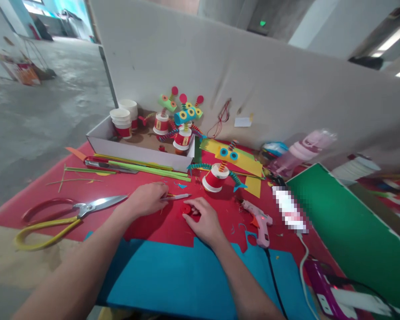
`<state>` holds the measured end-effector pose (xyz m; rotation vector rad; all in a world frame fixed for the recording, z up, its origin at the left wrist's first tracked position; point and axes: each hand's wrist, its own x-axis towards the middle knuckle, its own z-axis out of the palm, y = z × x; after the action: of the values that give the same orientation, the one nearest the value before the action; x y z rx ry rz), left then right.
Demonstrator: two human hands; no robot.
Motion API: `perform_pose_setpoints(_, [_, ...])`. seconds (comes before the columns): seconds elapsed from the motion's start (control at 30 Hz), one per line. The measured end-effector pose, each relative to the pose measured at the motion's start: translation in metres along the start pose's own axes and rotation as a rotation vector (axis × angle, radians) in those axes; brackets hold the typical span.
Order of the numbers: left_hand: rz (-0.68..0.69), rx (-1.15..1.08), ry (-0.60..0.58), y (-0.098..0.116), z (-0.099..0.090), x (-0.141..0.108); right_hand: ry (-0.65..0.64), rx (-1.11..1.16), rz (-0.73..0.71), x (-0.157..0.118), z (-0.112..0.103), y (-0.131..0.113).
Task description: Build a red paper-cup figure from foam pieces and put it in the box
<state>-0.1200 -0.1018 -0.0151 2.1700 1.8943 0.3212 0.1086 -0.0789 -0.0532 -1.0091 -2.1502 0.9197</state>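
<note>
My left hand is closed, its fingertips at the near end of a whitish pen lying low over the red sheet. A thin orange stick shows beside the pen. My right hand curls round a small red round piece, with thumb and fingers on either side of it. Just beyond stands a red-and-white paper cup figure with a yellow head, blue eyes and folded teal paper arms. To the left of my hands lie large scissors with red and yellow handles, blades apart.
A white box holds stacked cups and finished-looking cup figures. Green paper strips and a cutter knife lie before it. At right are a pink glue gun, cords, a power strip and a green panel.
</note>
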Motion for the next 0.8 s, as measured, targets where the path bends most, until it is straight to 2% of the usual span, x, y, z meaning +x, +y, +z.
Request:
perform_pose_setpoints(0.13, [0.005,-0.083,0.066,-0.007,-0.013,-0.001,-0.014,0.0,-0.002,0.0,-0.002,0.0])
perform_pose_setpoints(0.23, [0.039,-0.302,0.173,-0.011,-0.027,-0.004,0.001,-0.008,-0.009,0.0,0.0,0.002])
perform_pose_setpoints(0.3, [-0.02,-0.492,0.216,-0.011,-0.035,-0.007,0.014,-0.018,-0.023,-0.001,0.001,0.003])
perform_pose_setpoints(0.4, [-0.095,-0.757,0.217,-0.008,-0.042,-0.011,0.017,-0.04,-0.037,-0.001,0.002,0.005])
perform_pose_setpoints(0.63, [-0.094,-1.036,0.22,-0.01,-0.043,-0.012,0.035,-0.053,-0.026,-0.002,0.003,-0.001])
perform_pose_setpoints(0.73, [-0.097,-1.124,0.267,-0.011,-0.04,-0.011,0.06,-0.042,0.002,-0.001,0.003,-0.003])
perform_pose_setpoints(0.8, [-0.079,-1.201,0.34,-0.012,-0.037,-0.009,0.059,-0.031,0.002,0.0,0.003,-0.002])
